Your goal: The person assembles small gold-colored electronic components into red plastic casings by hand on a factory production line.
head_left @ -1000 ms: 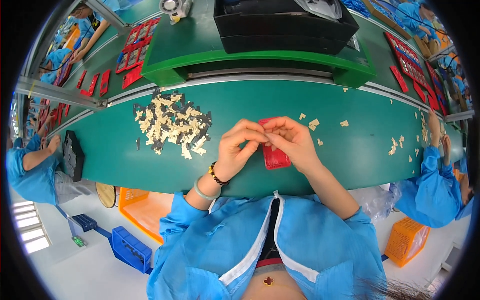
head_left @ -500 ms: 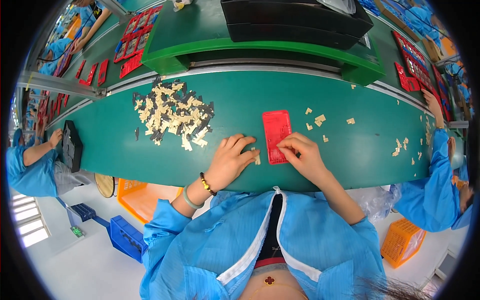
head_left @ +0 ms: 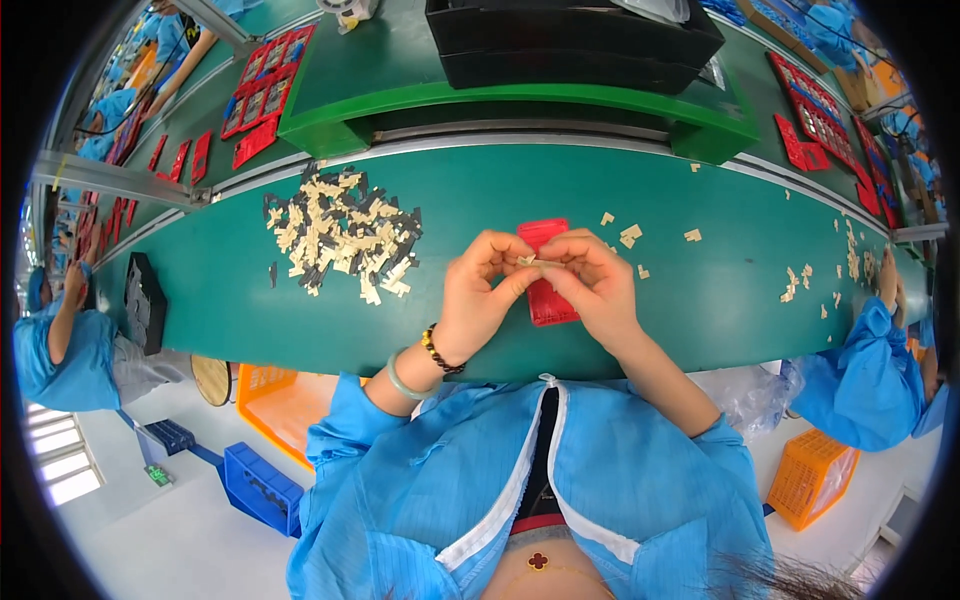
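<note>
Above the green table, my left hand (head_left: 485,295) pinches a small cream plastic piece (head_left: 527,261) between thumb and fingers. My right hand (head_left: 602,290) meets it fingertip to fingertip, closed on the same piece, most of which the fingers hide. Beneath both hands lies a flat red plastic case part (head_left: 553,308), its middle covered by my fingers. A heap of cream and dark grey pieces (head_left: 340,235) spreads to the left. Several loose cream pieces, one of them an angled piece (head_left: 630,235), lie right of the red part.
A green raised shelf (head_left: 500,98) crosses the far side, carrying a black box (head_left: 570,50). Red parts trays (head_left: 268,85) stand at the far left, more red trays (head_left: 815,105) at the far right. Co-workers in blue sit at both ends. Orange crates (head_left: 812,480) are below the table.
My left hand has lifted a cream piece off the table and moved right. My right hand has risen from the red part's lower end, and the two hands now meet over it.
</note>
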{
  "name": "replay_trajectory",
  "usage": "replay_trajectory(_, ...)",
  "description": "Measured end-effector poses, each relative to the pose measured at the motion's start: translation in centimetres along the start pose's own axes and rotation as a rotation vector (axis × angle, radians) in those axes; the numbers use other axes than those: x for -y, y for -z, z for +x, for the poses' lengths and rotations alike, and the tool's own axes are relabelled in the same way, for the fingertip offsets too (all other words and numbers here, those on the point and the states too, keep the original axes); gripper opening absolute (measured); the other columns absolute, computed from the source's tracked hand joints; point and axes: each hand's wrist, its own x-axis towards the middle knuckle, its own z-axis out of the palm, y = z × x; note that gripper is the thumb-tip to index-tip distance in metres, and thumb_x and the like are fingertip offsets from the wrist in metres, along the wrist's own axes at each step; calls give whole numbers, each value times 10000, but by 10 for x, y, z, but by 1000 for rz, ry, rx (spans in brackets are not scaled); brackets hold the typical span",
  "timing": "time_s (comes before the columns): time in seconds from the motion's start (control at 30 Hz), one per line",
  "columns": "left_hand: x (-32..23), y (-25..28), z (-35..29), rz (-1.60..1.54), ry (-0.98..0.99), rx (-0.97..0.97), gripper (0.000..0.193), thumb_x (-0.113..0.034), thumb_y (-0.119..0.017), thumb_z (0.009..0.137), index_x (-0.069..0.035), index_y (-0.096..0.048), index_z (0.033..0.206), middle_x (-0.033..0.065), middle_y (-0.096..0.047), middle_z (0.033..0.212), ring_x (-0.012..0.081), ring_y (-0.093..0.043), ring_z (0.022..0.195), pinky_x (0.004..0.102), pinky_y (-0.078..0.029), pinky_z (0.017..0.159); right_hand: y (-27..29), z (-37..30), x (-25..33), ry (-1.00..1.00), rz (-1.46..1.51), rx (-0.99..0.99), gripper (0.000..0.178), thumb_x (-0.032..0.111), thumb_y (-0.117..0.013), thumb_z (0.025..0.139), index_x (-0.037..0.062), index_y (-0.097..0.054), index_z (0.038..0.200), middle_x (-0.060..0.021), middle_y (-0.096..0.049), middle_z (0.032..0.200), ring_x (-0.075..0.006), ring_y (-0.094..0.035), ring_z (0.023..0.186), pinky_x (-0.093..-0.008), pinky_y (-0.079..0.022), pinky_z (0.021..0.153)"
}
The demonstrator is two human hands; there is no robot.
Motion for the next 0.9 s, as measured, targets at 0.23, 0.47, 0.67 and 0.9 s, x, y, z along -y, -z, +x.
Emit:
replay_trajectory(0.23, 4, 4, 5, 108, 94, 154, 214, -5, -722, 822, 16, -614, 1006, 47, -659, 844, 93, -627, 778, 211, -517, 647, 19, 16, 28, 169, -384, 77, 102, -21, -641, 847, -2, -633, 947, -79, -625, 913, -128, -617, 803, -246, -513, 693)
replay_trajectory(0.47, -2, 7, 7, 24, 197, 178, 114, -63, -679, 875, 5, -646, 961, 21, -681, 816, 67, -614, 704, 198, -493, 596, 15, 20, 33, 334, -763, 53, 147, 19, -684, 806, 36, -632, 942, -83, -618, 851, -194, -633, 741, -274, -519, 656)
replay_trajectory(0.67, -5, 2, 5, -185, 165, 169, 118, -60, -634, 907, 18, -658, 992, 53, -673, 900, 88, -617, 773, 196, -486, 653, 13, 10, 23, 313, -665, 104, 119, 12, -658, 822, 6, -651, 941, -106, -629, 883, -218, -635, 746, -285, -518, 641)
replay_trajectory(0.9, 3, 2, 4, 141, -93, 66, 74, -46, -716, 791, -38, -702, 863, 67, -663, 1029, 210, -577, 1039, 320, -462, 850, 14, 4, 12, 236, -507, 108, 128, -32, -574, 861, -23, -668, 948, -106, -649, 875, -164, -643, 750, -264, -520, 635)
